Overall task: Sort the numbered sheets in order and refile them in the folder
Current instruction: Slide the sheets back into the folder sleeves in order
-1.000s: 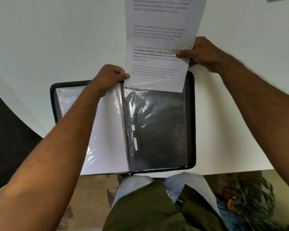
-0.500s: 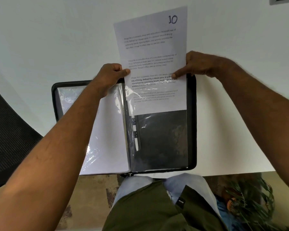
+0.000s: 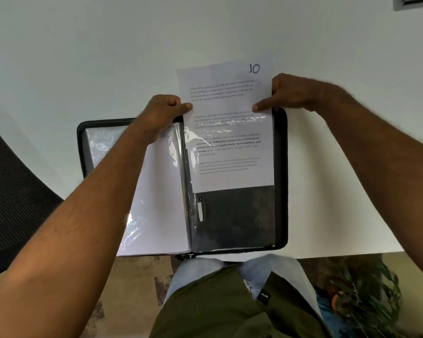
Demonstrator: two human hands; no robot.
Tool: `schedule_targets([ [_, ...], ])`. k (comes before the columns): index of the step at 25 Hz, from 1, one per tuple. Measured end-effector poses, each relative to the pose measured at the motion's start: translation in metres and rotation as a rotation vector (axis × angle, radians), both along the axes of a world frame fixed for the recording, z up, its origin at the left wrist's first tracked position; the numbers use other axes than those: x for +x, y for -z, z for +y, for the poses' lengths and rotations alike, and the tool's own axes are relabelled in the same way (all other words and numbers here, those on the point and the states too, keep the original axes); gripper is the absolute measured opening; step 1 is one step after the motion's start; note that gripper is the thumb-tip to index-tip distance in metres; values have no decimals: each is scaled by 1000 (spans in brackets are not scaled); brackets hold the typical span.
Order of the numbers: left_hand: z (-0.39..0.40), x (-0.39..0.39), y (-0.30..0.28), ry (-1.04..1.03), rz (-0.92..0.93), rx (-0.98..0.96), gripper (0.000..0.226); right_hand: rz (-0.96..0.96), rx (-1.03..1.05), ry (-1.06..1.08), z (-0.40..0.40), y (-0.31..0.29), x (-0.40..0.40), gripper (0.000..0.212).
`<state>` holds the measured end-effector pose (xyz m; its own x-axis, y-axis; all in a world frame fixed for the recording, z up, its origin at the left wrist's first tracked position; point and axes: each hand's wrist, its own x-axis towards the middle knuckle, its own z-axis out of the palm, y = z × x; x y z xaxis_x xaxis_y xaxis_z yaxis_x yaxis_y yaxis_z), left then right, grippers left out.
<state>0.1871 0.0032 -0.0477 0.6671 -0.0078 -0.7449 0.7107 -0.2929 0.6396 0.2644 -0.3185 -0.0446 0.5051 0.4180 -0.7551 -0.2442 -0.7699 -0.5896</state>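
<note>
Sheet 10 halfway into sleeve – jam risk.
Both hands' fingers, left hand [image 3: 165, 113] & right hand [image 3: 294, 95], pinch the white printed sheet marked 10 [image 3: 226, 128]; uneven push could buckle it vs the clear plastic sleeve [image 3: 235, 215] of the black zip folder [image 3: 282, 181].

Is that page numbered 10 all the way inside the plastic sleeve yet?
Partly in: sheet 10 sticks out above the sleeve, whose bottom is empty.

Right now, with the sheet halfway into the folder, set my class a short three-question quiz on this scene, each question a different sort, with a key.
1. True or false: the sheet is fully inside the right-hand sleeve.
2. Which number is written on the sheet's top corner? A) 7 B) 10 C) 12
3. Fill in: the left hand and right hand each pinch one ____ of the sheet.

Key: 1 false, its top part sticks out above the folder. 2 B. 3 side edge.
</note>
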Motion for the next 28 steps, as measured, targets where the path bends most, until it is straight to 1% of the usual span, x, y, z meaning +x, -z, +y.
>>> schedule_targets([
  [1, 0, -1, -1, -11, -2, -13, 27, 15, 10, -5, 1, -2, -1, 15],
  [2, -1, -1, 0, -14, 3, -6, 28, 24, 47, 24, 3, -4, -3, 16],
  [3, -2, 0, 1, -8, 14, 4, 28, 13, 100, 91, 6, -6, -4, 23],
  [5, -4, -1, 0, 39, 32, 23, 28, -80, 191, 257, 10, -7, -5, 30],
  [6, -4, -1, 0, 57, 31, 31, 30, -118, 197, 286, 10, -5, -4, 31],
  [7, -2, -1, 1, 63, 28, 30, 28, -126, 186, 267, 10, -2, -3, 32],
  [10, 4, 1, 4, 49, 2, 4, 24, -93, 98, 84, 8, 1, -2, 35],
  [12, 1, 0, 2, 43, -4, 15, 33, -52, 59, -11, 5, 0, -4, 33],
  [14, -1, -1, 3, 26, -15, 26, 36, -14, 32, -64, 6, -3, -7, 30],
  [15, -1, -1, 2, 33, -14, 33, 36, -28, 35, -65, 9, -4, -8, 28],
  [19, 4, -1, 6, 141, -23, 102, 38, -217, 178, 60, 20, -6, -9, 25],
  [22, 3, -2, 8, 161, -46, 94, 28, -256, 140, -55, 28, -5, -10, 24],
  [24, 1, -3, 7, 162, -70, 93, 10, -248, 111, -108, 30, -4, -14, 24],
  [25, 0, -3, 6, 166, -80, 99, 4, -236, 98, -120, 30, -5, -16, 24],
  [28, 0, -4, 9, 170, -101, 111, 6, -196, 63, -172, 30, -5, -23, 24],
])
